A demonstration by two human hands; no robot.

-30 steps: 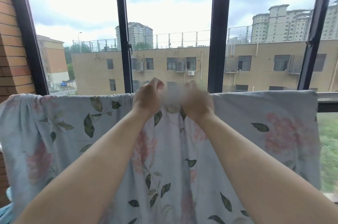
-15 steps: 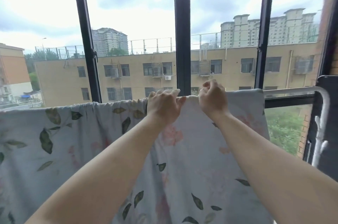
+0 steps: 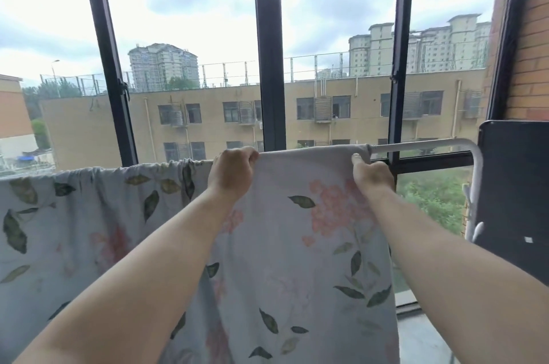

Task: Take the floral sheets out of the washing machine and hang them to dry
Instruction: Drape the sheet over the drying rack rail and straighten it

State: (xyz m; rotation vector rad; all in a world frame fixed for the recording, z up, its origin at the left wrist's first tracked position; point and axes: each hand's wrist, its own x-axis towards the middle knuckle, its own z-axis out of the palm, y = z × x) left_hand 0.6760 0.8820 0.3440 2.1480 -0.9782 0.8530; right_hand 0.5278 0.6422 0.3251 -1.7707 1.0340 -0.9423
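Together a second ago, the left hand [image 3: 233,175] and right hand [image 3: 371,176] are drawing apart, fingers curling round the top edge of the sheet [image 3: 297,244]. The sheet is hanging over the rail [image 3: 416,145] and spreading flatter, so the hanging is probably nearing its end.

Single head view, facing forward toward window [image 3: 190,45], close over hands.

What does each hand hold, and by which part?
Both grip the floral sheet at its top fold over the white rail: the left hand mid-sheet, the right hand at its right edge.
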